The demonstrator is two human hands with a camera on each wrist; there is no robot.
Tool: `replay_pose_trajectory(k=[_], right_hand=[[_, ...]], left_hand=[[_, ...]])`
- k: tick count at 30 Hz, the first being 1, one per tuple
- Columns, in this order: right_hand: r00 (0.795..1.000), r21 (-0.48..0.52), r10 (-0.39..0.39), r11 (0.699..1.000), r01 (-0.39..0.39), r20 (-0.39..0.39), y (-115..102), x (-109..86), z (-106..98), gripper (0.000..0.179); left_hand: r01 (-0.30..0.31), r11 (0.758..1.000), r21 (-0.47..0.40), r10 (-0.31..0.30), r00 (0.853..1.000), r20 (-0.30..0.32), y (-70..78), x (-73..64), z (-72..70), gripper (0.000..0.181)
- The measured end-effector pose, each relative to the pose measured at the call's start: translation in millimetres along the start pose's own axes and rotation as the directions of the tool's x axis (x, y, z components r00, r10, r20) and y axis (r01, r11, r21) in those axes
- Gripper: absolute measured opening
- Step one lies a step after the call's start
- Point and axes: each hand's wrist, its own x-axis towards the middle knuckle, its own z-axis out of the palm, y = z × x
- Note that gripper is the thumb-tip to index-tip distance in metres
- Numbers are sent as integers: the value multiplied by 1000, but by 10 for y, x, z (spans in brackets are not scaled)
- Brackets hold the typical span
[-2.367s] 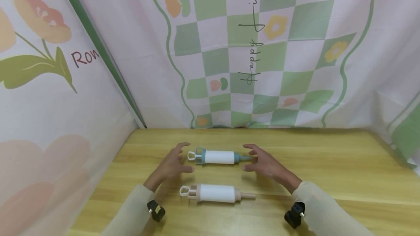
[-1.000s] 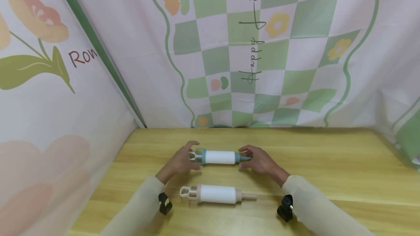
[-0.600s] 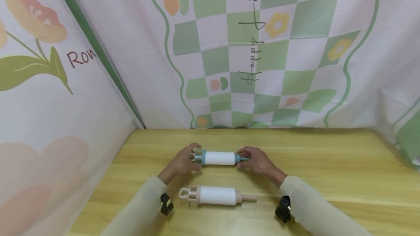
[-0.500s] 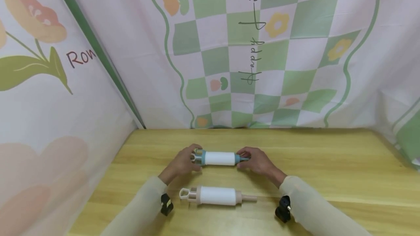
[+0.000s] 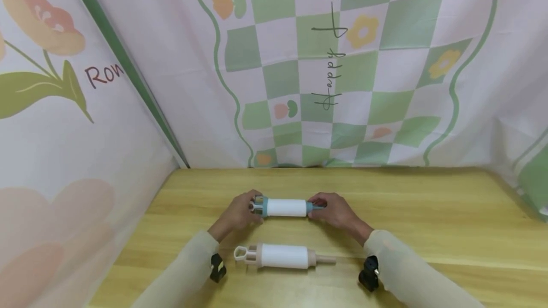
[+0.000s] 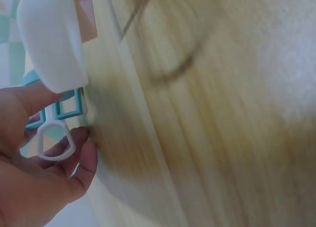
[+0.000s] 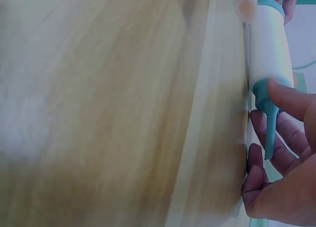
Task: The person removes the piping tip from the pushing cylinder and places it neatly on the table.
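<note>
A big plastic syringe (image 5: pixel 287 207), with a white barrel, teal ends and a white ring handle, lies lengthwise across the wooden table. Around its framed handle end my left hand (image 5: pixel 237 213) curls, the thumb on the teal collar and the ring handle (image 6: pixel 55 143) in front of the palm. My right hand (image 5: pixel 336 210) grips the other end, its thumb on the teal collar (image 7: pixel 262 91) and fingers behind the thin nozzle (image 7: pixel 270 133). Nearer the body lies a second syringe (image 5: pixel 284 256) of the same shape, with beige ends, untouched.
The wooden table (image 5: pixel 428 213) runs back to a printed curtain (image 5: pixel 317 70) with green checks. Another curtain (image 5: pixel 85 146) hangs along the left side. Small black devices (image 5: pixel 218 267) are worn on both wrists.
Both hands have come inward from either side and closed on the ends of the teal syringe. That syringe has shifted very slightly toward the body. The beige one stays in place.
</note>
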Motion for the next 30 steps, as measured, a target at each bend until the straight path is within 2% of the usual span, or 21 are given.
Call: replay_pose_trajectory(k=[8,18,24,30], right_hand=[[1000,-9,13,1000,-13,-6,-2,6,-21,28],[1000,47,22,999,-23,18,21,-32,-39,26],[1000,64,20,998,-21,14,12,-41,-60,27],[1000,56,-3,998,2,6,-70,-95,-111,30]], left_hand=[[-6,998,-57,5,1000,-6,9,-25,8,62],[-94,991,-91,94,996,2,-59,-50,12,61],[-97,988,-124,98,995,-4,-53,-79,8,62],[-99,986,-132,97,995,-23,-11,-116,1,69]])
